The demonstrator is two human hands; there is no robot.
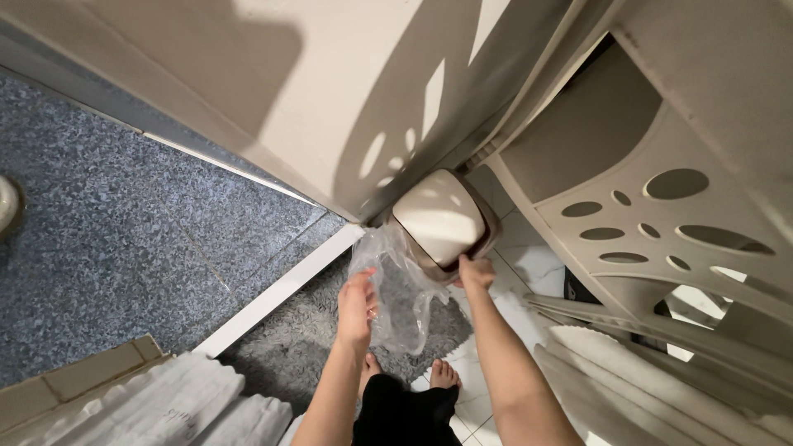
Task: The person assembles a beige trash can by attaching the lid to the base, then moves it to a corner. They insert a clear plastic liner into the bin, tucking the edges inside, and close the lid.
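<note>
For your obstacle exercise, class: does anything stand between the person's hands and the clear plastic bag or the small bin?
Nothing visible does. The left hand already grips the crumpled clear plastic bag, and the right hand touches the rim of the small brown bin with a cream swing lid.

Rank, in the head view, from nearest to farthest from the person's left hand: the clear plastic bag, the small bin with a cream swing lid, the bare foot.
1. Clear plastic bag: gripped by the left hand.
2. Small bin with a cream swing lid: up and right, by the right hand.
3. Bare foot: below, on white tile.
</note>
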